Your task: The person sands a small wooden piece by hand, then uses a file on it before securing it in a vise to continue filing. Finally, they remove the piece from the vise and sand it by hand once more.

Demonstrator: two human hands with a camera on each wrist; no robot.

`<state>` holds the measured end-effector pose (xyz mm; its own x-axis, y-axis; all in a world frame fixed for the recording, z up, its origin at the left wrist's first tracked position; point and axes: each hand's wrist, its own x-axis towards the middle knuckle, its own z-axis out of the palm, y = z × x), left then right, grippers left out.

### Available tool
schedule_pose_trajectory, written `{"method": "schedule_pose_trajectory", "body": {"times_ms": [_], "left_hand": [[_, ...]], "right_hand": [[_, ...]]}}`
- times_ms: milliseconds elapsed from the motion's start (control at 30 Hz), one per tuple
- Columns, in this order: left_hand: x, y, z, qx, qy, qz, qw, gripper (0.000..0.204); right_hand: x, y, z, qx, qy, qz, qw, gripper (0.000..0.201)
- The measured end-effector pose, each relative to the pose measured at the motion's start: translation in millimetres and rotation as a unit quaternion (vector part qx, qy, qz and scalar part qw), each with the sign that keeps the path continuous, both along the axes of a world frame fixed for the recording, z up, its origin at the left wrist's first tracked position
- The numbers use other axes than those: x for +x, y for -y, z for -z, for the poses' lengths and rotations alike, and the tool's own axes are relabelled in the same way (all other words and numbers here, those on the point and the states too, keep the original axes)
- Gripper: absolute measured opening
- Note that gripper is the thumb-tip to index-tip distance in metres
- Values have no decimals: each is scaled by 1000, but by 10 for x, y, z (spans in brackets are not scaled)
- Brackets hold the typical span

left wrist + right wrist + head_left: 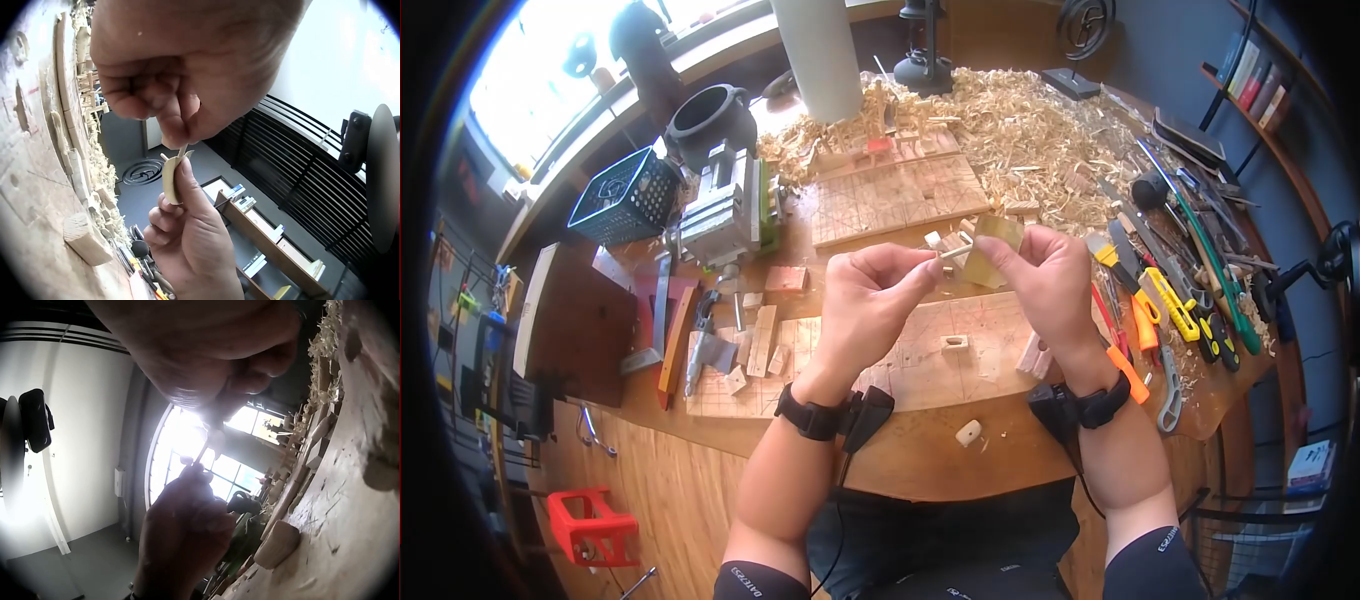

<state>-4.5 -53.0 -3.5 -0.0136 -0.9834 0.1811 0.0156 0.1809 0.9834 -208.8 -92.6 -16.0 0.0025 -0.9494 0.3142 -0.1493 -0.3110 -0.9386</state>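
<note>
In the head view my left hand (862,315) pinches a thin wooden stick (955,251) between thumb and fingertips. My right hand (1052,290) holds a yellowish sheet of sandpaper (997,238) between thumb and fingers, at the stick's other end. Seen from the left wrist, the sandpaper (171,182) is bent beside the stick (182,150), under the right thumb. Both hands are raised over a scored wooden board (900,385). A small slotted wooden block (954,343) lies on that board, below and between the hands. Glare blurs the fingertips in the right wrist view.
Another wooden board (900,200) and a heap of wood shavings (1040,130) lie behind. A metal vise (722,205) stands at left, near wood offcuts (762,338). Knives and tools, including a yellow cutter (1170,303), crowd the right. A small block (968,432) sits near the front edge.
</note>
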Motion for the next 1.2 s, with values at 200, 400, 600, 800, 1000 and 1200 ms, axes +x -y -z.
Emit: {"method": "schedule_pose_trajectory", "body": {"times_ms": [200, 400, 600, 800, 1000, 1200], "left_hand": [[11, 7, -8, 4, 9, -22, 1000, 16], [36, -4, -81, 0, -5, -37, 999, 19], [41, 1, -56, 2, -18, -37, 999, 17], [39, 15, -50, -2, 6, -41, 999, 18], [45, 29, -21, 3, 7, -45, 999, 18], [78, 25, -39, -3, -6, -46, 999, 19]], "right_hand": [[-17, 38, 11, -4, 7, 6, 1000, 51], [-445, 122, -239, 2, -65, 25, 998, 37], [-1216, 86, -657, 43, -328, 24, 944, 20], [-1285, 163, -502, 161, -388, -108, 901, 22], [-1085, 118, -366, 134, -275, -133, 943, 20], [-865, -488, -587, 29, -540, -68, 839, 33]]}}
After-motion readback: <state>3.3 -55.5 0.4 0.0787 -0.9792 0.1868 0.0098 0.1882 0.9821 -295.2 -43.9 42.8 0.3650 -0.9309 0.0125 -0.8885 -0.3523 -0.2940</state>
